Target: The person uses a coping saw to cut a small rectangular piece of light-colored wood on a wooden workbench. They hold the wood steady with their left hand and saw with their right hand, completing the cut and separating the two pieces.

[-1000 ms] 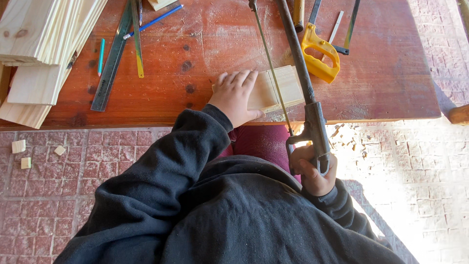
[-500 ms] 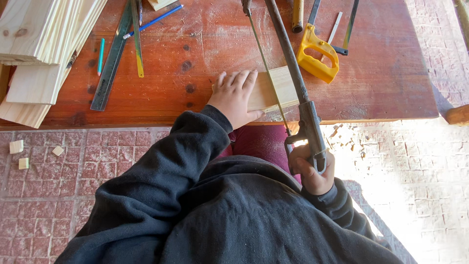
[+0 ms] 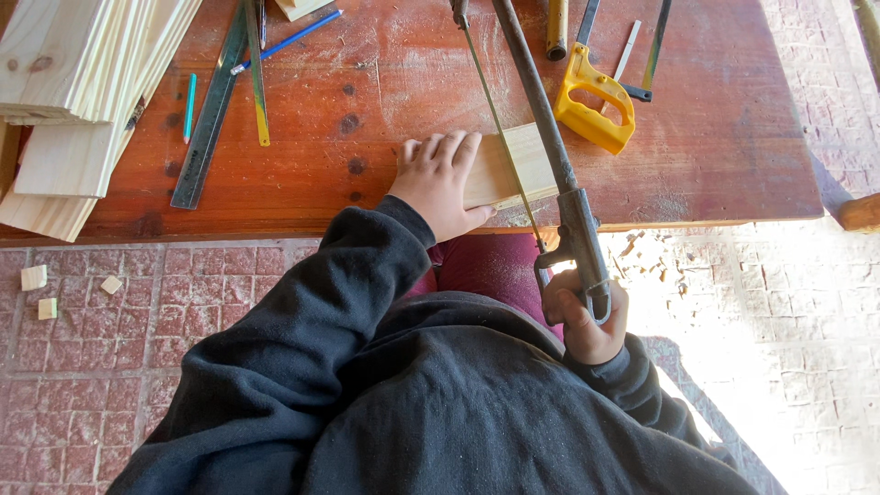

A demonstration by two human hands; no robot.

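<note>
Wooden block (image 3: 513, 165) (left hand (image 3: 440, 183) pinning) under hacksaw (image 3: 541, 137).

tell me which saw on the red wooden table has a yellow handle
The small handsaw with the yellow plastic handle, lying untouched near the table's far right. The metal-framed hacksaw in the right hand has a grey handle.

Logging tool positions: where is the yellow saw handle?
In the head view, the yellow saw handle lies on the red table, upper right, just beyond the hacksaw frame.

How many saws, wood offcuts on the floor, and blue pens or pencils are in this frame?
Saws: 2, the hacksaw in the right hand and the yellow-handled saw
Floor offcuts: 3
Blue pens or pencils: 2, blue pen and teal pencil
Total: 7
</note>
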